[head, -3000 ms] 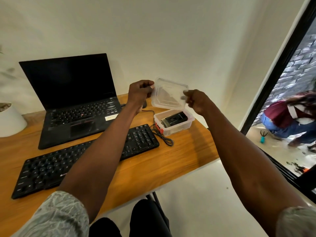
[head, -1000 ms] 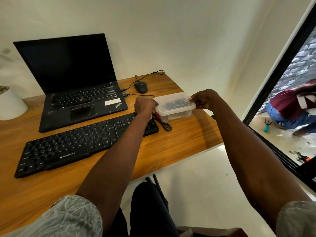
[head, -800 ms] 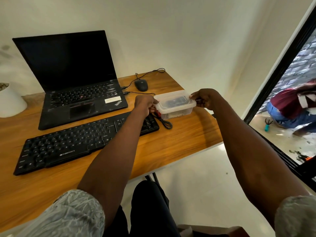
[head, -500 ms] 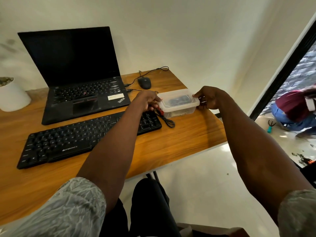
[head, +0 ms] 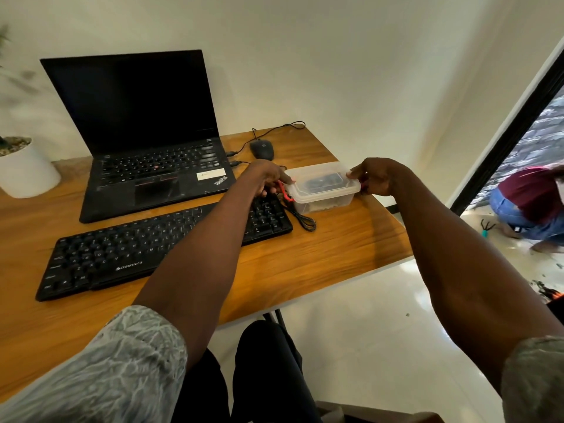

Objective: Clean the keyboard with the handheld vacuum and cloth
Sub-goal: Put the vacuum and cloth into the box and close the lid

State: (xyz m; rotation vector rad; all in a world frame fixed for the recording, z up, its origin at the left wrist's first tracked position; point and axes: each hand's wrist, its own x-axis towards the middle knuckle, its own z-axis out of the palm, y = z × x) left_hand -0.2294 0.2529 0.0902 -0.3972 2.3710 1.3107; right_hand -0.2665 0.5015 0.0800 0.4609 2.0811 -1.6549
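From the head view, your left hand (head: 265, 178) and right hand (head: 377, 177) each pinch an end of the lidded plastic box (head: 323, 189), which sits on the desk (head: 320, 257) just right of the black keyboard (head: 128, 251). The laptop (head: 146, 129) stands behind the keyboard.

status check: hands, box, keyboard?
Left hand and right hand pinch the lidded clear box at its ends. Keyboard partly under left forearm. Coiled black cable beside box.
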